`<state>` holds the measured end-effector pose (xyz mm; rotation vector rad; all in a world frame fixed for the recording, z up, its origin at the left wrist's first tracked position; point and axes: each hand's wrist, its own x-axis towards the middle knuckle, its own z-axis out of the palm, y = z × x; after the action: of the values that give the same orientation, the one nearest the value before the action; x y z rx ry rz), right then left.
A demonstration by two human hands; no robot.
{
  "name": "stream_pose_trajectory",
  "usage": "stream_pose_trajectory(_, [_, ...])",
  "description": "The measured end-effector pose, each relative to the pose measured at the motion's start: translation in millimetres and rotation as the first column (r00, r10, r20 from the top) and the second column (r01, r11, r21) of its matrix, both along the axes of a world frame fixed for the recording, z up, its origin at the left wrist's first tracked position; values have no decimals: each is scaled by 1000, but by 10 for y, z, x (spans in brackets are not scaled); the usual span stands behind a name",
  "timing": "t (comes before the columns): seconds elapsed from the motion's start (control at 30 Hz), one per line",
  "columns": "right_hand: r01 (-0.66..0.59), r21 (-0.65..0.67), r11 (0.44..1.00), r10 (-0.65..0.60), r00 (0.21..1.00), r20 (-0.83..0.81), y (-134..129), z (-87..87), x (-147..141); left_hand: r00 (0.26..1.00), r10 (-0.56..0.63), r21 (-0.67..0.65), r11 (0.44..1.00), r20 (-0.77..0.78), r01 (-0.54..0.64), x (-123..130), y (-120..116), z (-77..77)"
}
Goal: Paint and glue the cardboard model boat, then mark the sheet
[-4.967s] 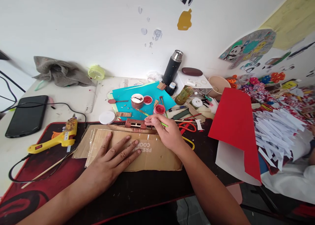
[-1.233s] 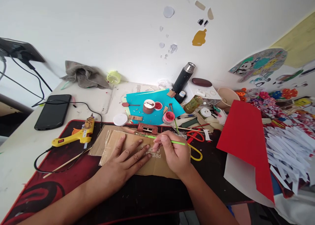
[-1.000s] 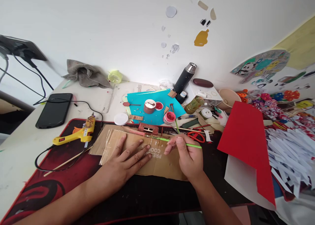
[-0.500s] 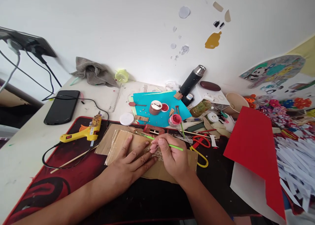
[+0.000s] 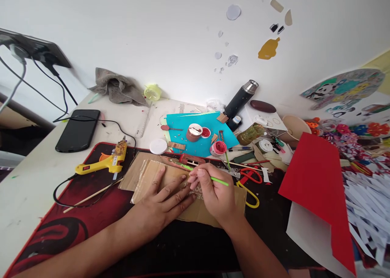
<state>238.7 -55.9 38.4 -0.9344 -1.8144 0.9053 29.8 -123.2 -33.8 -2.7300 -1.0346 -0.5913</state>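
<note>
My left hand lies flat, fingers spread, on a sheet of brown cardboard on the dark red desk mat. My right hand grips a thin green paintbrush. Its tip points left toward a small reddish-brown model piece at the cardboard's far edge. Beyond it lies a teal paper sheet carrying an open pot of red paint, a brown pot and a red lid.
A yellow glue gun with its cable and a wooden stick lie left. Farther left lies a black phone. Red scissors, a black flask, a red paper sheet and white paper strips fill the right.
My right hand swung out to the right with the brush, then came back beside my left fingers, the tip at the model piece. My left hand stayed flat; the view shifted.
</note>
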Motion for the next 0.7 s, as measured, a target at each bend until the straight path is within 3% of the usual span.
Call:
stream_pose_trajectory(0.23, [46,-40,998,-48,997,-60,-125,90,195,999,9,13,1000,-40,-8,1,2,20])
stream_pose_trajectory(0.7, [-3,4,1000,3,1000,25,31,5,-57,1000,-6,12,1000,19,6,-5,13,21])
